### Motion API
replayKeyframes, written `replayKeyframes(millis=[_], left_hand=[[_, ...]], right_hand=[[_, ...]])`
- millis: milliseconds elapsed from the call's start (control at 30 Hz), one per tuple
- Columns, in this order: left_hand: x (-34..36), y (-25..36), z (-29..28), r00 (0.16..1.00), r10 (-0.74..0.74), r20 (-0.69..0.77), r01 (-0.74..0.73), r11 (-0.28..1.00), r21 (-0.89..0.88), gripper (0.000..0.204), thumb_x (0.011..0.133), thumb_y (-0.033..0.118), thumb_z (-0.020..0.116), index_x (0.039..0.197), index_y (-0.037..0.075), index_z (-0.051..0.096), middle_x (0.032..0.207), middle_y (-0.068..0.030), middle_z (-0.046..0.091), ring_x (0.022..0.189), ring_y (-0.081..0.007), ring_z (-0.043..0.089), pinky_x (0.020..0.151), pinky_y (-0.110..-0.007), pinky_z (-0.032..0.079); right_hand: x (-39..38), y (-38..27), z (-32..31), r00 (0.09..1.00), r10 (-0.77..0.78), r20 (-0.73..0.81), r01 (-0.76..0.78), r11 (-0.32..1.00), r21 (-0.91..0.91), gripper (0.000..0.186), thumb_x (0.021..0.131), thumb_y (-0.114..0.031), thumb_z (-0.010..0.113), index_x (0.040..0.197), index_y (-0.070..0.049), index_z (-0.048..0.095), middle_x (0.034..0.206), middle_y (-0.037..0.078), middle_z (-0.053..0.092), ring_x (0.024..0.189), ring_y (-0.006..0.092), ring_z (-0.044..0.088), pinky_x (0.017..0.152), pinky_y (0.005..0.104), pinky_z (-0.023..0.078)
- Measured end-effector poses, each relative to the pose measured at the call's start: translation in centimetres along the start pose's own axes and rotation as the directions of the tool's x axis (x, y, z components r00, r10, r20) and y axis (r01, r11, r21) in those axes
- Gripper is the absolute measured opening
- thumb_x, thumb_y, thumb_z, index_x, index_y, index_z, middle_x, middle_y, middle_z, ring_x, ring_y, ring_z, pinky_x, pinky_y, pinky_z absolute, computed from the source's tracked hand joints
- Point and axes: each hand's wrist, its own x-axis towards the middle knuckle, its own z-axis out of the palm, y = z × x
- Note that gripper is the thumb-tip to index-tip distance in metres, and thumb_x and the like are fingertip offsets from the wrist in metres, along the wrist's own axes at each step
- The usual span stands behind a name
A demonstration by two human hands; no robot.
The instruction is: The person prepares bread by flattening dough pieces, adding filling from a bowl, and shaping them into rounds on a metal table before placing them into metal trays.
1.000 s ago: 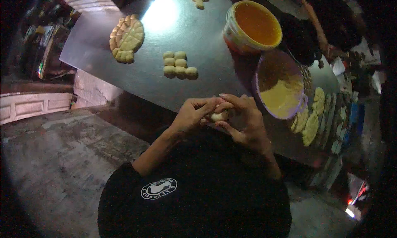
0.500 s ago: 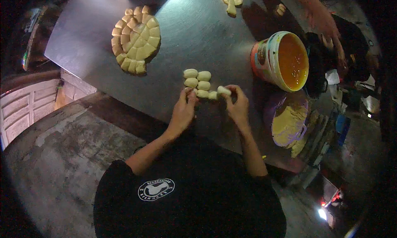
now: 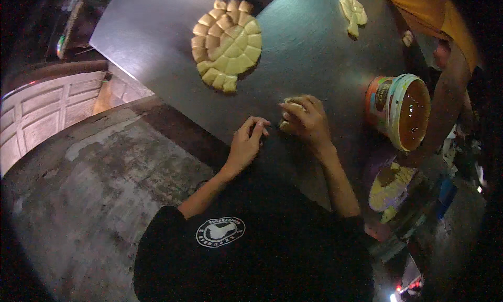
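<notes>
"Both hands have shifted since half a second ago: the left hand [image 3: 247,144] is now off the dough balls [image 3: 285,126] and apart from them, while the right hand [image 3: 310,122] covers them instead of lifting one at the row's end."

"How do the fingers stand?"

"On the left, curled in narrow, nothing showing between them. On the right, arched over the balls, which peep out at nine o'clock of that hand. Whether it grips or merely rests, I can't tell; it hides most of the group."

"What makes for good handling there?"

"Light, even pressure, I'd say, since soft dough probably dents. Better to nudge from the sides, palm high, with the left fingers steadying the group's free edge at eight o'clock."

"And beyond?"

"From the right hand, the purple tub [image 3: 381,200] sits at four o'clock, the bucket of amber liquid [image 3: 380,100] at three. Farther over the worktop [image 3: 141,40], the scored dough round [image 3: 233,53] lies at ten, the smaller shaped dough [image 3: 353,12] at one. A person in orange [image 3: 435,11] is at two."
</notes>
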Motion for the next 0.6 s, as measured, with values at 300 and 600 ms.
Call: replayKeyframes(millis=[300,600], left_hand=[[-5.0,4.0,-4.8,0.882,0.344,-0.321,-0.324,0.939,0.118,0.027,0.102,0.021,0.044,0.106,0.000,0.060,0.089,-0.0054,0.064,0.069,-0.0092,0.054,0.065,-0.023,0.044],[-11.6,1.7,-0.4,0.821,0.399,-0.408,-0.367,0.917,0.158,0.025,0.101,0.020,0.046,0.106,0.000,0.062,0.100,-0.0080,0.065,0.085,-0.0118,0.061,0.068,-0.023,0.047]], right_hand=[[13.9,0.3,11.9,0.669,-0.743,-0.016,0.738,0.666,-0.103,0.034,0.077,-0.017,0.057,0.111,-0.014,0.058,0.103,0.004,0.057,0.098,0.0227,0.056,0.086,0.0344,0.049],[-10.4,-4.0,7.6,0.995,-0.076,0.059,0.029,0.822,0.569,0.028,0.083,-0.001,0.061,0.111,-0.003,0.058,0.104,0.014,0.061,0.096,0.0298,0.062,0.080,0.0357,0.051]])
